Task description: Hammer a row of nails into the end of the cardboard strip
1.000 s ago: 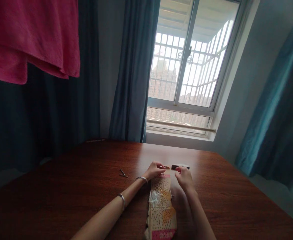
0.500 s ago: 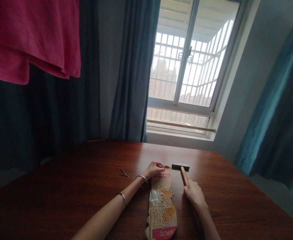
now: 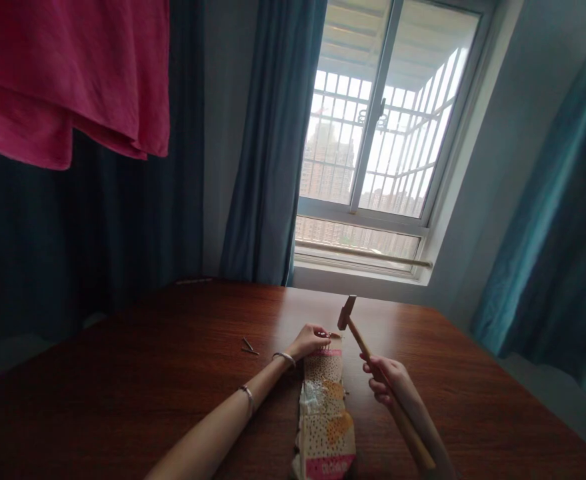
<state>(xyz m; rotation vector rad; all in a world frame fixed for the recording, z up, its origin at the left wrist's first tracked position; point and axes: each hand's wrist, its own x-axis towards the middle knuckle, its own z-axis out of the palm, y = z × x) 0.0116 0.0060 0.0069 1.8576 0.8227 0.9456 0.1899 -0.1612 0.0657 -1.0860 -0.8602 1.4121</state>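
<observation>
My right hand [image 3: 390, 381] is wrapped round the wooden handle of a hammer [image 3: 363, 343]. The hammer is raised and tilted, its metal head above the table just beyond the far end of a long board. Pale, with dark specks, yellow patches and pink bands, the board [image 3: 323, 400] lies lengthwise in front of me. At its far end my left hand [image 3: 313, 340] is closed in a pinch over thin upright nails [image 3: 329, 346]; the fingers partly hide what they hold. Two loose nails [image 3: 249, 347] lie on the table left of that hand.
The brown wooden table [image 3: 173, 373] runs to the wall under a barred window [image 3: 367, 153]. Blue curtains [image 3: 267, 167] hang on both sides. A pink cloth [image 3: 87, 80] hangs at the upper left. Small bits stick out along the board's edges.
The hammer has gone up from low beside the board's far end, and its head has swung left and turned. My left hand and the board hold their place; the view shifts slightly.
</observation>
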